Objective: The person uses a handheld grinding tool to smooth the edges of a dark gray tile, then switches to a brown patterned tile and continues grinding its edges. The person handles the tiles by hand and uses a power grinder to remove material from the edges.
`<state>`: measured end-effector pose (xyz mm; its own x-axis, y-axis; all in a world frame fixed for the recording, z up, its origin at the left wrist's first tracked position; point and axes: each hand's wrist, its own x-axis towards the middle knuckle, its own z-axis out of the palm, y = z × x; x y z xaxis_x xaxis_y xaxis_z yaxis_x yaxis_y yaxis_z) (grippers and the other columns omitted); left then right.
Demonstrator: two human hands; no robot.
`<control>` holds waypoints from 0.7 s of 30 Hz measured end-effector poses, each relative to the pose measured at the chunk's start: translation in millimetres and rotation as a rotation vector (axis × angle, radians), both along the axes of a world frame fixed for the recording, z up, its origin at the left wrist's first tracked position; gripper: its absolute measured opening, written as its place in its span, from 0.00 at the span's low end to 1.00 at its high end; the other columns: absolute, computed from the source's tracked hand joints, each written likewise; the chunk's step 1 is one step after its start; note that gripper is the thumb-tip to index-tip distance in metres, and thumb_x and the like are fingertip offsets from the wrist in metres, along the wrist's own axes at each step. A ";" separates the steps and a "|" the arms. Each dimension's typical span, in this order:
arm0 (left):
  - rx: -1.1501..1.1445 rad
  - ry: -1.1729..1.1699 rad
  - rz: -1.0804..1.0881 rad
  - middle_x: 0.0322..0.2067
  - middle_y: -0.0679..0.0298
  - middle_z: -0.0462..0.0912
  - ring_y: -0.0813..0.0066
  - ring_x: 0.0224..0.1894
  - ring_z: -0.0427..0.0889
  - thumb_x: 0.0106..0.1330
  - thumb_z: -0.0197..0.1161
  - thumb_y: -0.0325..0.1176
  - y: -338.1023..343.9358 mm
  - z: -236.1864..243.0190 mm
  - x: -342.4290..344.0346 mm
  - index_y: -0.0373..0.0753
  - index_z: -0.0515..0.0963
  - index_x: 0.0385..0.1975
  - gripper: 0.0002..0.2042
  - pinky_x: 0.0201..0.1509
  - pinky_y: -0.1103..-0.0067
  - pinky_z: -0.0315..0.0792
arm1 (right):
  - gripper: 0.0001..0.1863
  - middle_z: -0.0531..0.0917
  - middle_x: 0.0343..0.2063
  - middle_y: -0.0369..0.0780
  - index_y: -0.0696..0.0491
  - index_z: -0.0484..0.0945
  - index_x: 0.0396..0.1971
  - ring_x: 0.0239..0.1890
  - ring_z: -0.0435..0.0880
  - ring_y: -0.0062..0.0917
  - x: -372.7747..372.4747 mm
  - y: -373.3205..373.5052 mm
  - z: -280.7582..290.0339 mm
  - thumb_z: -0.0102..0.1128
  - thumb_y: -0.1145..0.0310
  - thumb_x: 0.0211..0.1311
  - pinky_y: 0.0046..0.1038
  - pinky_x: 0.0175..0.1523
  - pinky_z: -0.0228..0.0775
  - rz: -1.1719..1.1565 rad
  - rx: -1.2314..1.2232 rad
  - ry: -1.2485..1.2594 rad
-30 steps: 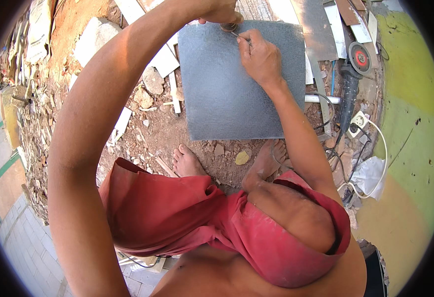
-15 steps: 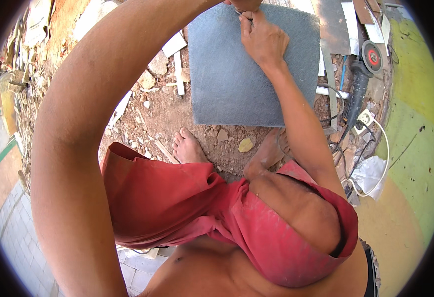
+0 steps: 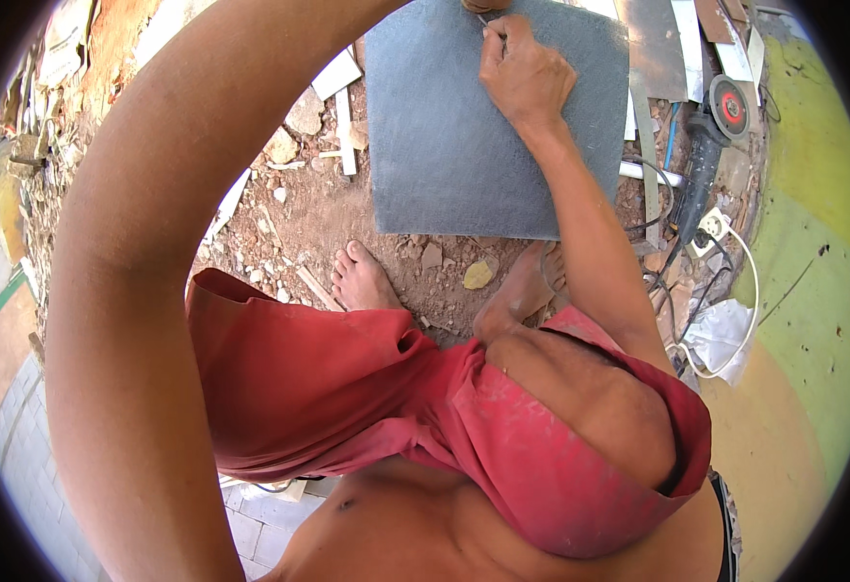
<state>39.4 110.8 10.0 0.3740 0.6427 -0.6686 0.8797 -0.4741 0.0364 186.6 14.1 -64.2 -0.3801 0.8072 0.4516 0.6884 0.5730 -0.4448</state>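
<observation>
Lying beneath right hand (image 3: 529, 80): grey slab (image 3: 464, 155).

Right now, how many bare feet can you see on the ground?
2: the left foot, on dirt near the dark slab; the right foot, also there, beside the right forearm, which may hide some toes.

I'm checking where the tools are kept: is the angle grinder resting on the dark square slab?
No, the angle grinder lies off to the right of the dark square slab, with a gap between them.
</observation>
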 end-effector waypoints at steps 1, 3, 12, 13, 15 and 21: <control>-0.006 0.004 -0.015 0.43 0.47 0.85 0.51 0.46 0.83 0.59 0.59 0.43 -0.3 2.9 0.5 0.34 0.85 0.40 0.19 0.50 0.63 0.76 | 0.07 0.75 0.07 0.36 0.49 0.80 0.31 0.08 0.74 0.25 -2.5 -4.7 -0.5 0.62 0.62 0.62 0.27 0.14 0.63 0.001 0.005 0.012; -0.020 0.013 -0.045 0.43 0.48 0.85 0.52 0.46 0.84 0.58 0.59 0.43 -0.5 8.7 2.1 0.36 0.85 0.40 0.19 0.50 0.63 0.76 | 0.06 0.76 0.07 0.36 0.49 0.81 0.31 0.08 0.74 0.25 -7.4 -7.4 2.1 0.62 0.63 0.62 0.27 0.15 0.64 -0.001 -0.023 0.014; -0.038 -0.035 -0.154 0.42 0.50 0.86 0.53 0.45 0.84 0.58 0.61 0.44 2.0 1.7 -2.7 0.38 0.86 0.40 0.18 0.49 0.63 0.76 | 0.06 0.77 0.09 0.35 0.45 0.80 0.34 0.11 0.78 0.28 -12.4 -9.3 2.8 0.61 0.60 0.64 0.32 0.21 0.70 -0.049 -0.117 -0.048; -0.011 -0.037 -0.103 0.42 0.50 0.86 0.53 0.45 0.84 0.58 0.61 0.44 0.0 5.0 -1.3 0.38 0.86 0.40 0.18 0.49 0.64 0.76 | 0.06 0.77 0.09 0.35 0.45 0.80 0.35 0.11 0.78 0.28 -11.1 -9.1 0.9 0.60 0.60 0.64 0.32 0.21 0.70 -0.046 -0.094 -0.058; 0.043 -0.041 -0.002 0.42 0.50 0.86 0.53 0.45 0.84 0.58 0.61 0.43 -4.7 11.0 3.1 0.37 0.86 0.40 0.18 0.49 0.64 0.76 | 0.05 0.78 0.10 0.35 0.44 0.80 0.35 0.11 0.78 0.28 -8.0 -7.7 1.0 0.60 0.61 0.64 0.32 0.21 0.70 -0.046 -0.105 -0.072; -0.033 -0.006 -0.136 0.41 0.49 0.86 0.53 0.45 0.84 0.59 0.61 0.41 2.5 -7.1 -0.9 0.36 0.86 0.38 0.16 0.49 0.65 0.76 | 0.06 0.76 0.09 0.36 0.45 0.80 0.36 0.09 0.76 0.26 -12.5 -4.7 5.5 0.59 0.61 0.65 0.31 0.20 0.69 0.003 -0.080 -0.132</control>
